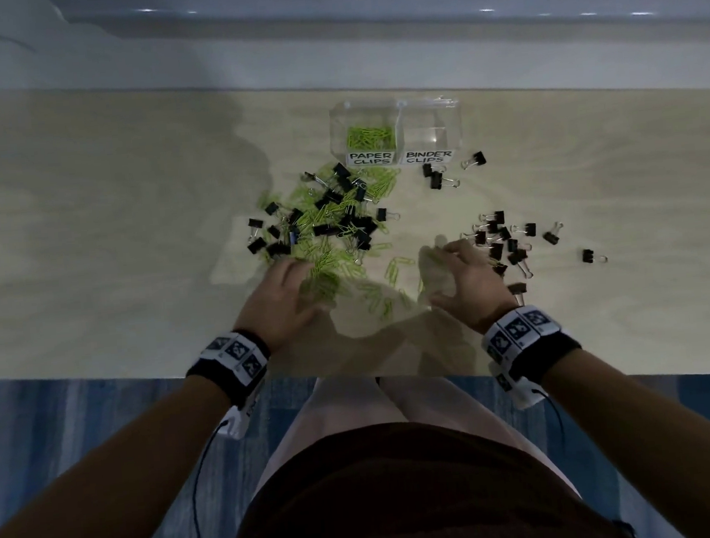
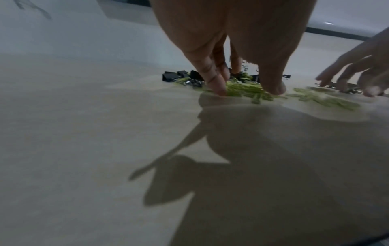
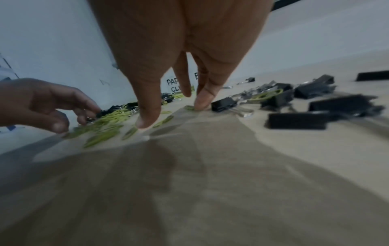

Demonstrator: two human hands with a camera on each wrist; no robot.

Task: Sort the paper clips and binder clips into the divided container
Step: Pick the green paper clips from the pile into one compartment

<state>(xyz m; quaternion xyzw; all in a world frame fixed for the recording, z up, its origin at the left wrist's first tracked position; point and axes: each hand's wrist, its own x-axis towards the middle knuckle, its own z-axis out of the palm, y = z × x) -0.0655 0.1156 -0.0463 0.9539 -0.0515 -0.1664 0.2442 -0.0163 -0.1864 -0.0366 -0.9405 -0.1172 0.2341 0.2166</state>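
Note:
A clear divided container (image 1: 451, 108) stands at the back of the table; its PAPER CLIPS half holds green paper clips (image 1: 369, 136), while its BINDER CLIPS half looks empty. In front lies a mixed pile (image 1: 331, 217) of green paper clips and black binder clips. My left hand (image 1: 303, 282) reaches into the pile's near edge. Its thumb and fingers (image 2: 216, 86) close around a bunch of green paper clips (image 2: 242, 89) on the table. My right hand (image 1: 442, 261) is spread, with straight fingertips (image 3: 147, 121) touching the table among loose paper clips (image 3: 130, 133), just left of a group of binder clips (image 1: 497, 239).
A few binder clips (image 1: 439, 177) lie just in front of the container, and single ones (image 1: 588, 256) are scattered to the far right. A white wall ledge (image 1: 370, 66) runs behind the table. The table's near edge (image 1: 96, 375) is by my wrists.

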